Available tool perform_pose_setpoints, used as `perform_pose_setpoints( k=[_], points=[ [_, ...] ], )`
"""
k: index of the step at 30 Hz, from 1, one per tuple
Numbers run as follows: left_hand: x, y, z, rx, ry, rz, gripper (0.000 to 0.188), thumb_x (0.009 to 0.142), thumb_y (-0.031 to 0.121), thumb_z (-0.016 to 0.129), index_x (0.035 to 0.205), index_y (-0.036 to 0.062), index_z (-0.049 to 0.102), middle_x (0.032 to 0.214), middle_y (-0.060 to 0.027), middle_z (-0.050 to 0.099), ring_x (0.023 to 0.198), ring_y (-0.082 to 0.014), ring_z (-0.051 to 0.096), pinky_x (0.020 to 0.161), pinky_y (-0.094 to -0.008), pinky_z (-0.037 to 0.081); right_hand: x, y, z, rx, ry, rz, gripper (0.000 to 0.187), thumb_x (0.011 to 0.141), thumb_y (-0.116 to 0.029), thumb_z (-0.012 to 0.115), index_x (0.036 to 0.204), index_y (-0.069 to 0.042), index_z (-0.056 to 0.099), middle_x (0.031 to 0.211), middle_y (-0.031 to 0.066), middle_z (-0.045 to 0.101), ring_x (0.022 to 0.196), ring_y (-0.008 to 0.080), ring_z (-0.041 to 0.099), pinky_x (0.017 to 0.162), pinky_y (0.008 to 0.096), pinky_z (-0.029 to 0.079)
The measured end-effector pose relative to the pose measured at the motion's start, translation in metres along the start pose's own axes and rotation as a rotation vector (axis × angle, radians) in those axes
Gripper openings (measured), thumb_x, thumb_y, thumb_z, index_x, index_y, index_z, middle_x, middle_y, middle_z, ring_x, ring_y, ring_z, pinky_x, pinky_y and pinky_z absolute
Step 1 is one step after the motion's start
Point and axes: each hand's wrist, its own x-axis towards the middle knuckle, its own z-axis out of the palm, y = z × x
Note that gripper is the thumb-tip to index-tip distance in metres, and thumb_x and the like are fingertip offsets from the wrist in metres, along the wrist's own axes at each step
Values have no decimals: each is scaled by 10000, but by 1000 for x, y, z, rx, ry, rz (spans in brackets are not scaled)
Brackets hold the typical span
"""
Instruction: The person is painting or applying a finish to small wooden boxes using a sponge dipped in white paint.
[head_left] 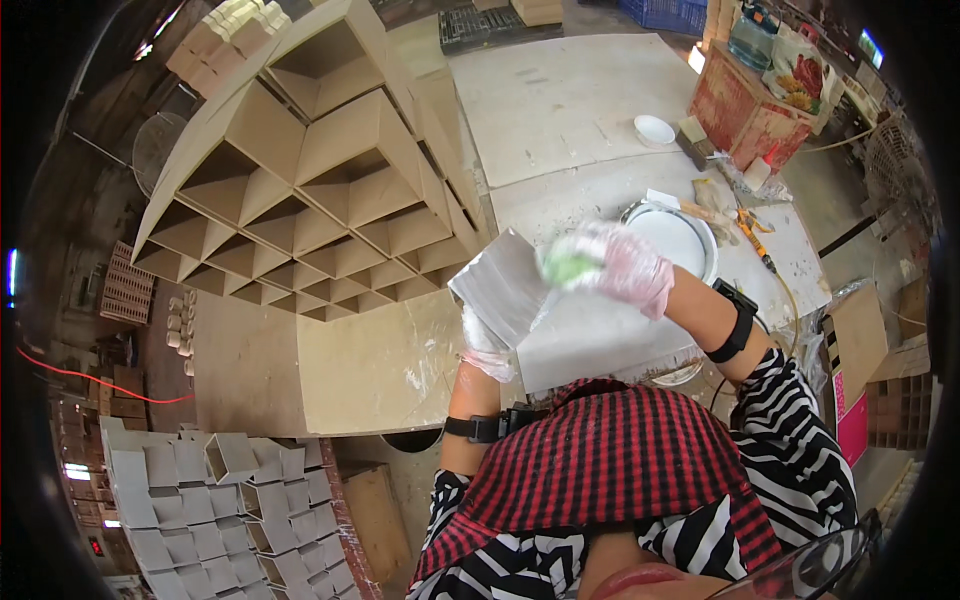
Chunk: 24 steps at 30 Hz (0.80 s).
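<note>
My left hand, in a paint-smeared glove, is closed round the lower edge of a small square box. A streaky pale grey coat covers the box face that shows. In my right hand, gloved and spotted with white, is a green sponge smeared with paint; hand and sponge are blurred by motion, just right of the box. Whether the sponge touches the box I cannot tell. Right behind that hand stands a round tub of white paint, partly hidden by it.
Raw brown boxes are stacked high at the left of the table. Grey-coated boxes fill a surface at lower left. A white bowl, an orange-handled tool with a cord, and a red crate lie toward the right.
</note>
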Motion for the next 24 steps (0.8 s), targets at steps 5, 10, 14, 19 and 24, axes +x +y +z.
perform_pose_setpoints(
  k=[5,10,14,19,24],
  points=[
    [-3,33,9,-1200,-233,-335,511,870,333,576,1294,70,469,1272,-123,532,1119,-259,545,981,-370,426,20,6,13,-329,-344,-149,462,764,-312,670,1198,-213,544,970,104,591,909,296,609,795,412,505],
    [-3,37,10,-1248,-166,-370,558,793,160,675,1294,43,458,1239,-112,550,1119,-228,549,956,-352,448,38,10,4,-204,-129,-96,427,780,-358,648,1162,-186,567,993,104,603,960,279,604,817,396,497],
    [-5,32,5,-743,-259,-92,551,785,128,687,1280,36,464,1201,-100,569,1078,-212,574,912,-337,484,23,-4,22,-294,-388,-329,409,774,-371,640,1146,-216,574,1006,85,592,969,279,599,823,405,490],
    [-2,26,10,-1251,-270,-278,445,901,248,536,1288,41,462,1199,-96,570,1066,-209,583,895,-363,503,42,5,35,-333,-210,-325,403,783,-392,626,1147,-228,567,1018,83,579,944,286,607,793,416,499],
    [-6,23,10,-1371,-209,-436,427,964,281,435,1318,43,444,1238,-101,548,1111,-233,558,931,-369,488,41,9,27,-81,-182,-317,344,794,-337,636,1116,-221,604,995,86,600,929,272,609,787,368,507]
  ],
)
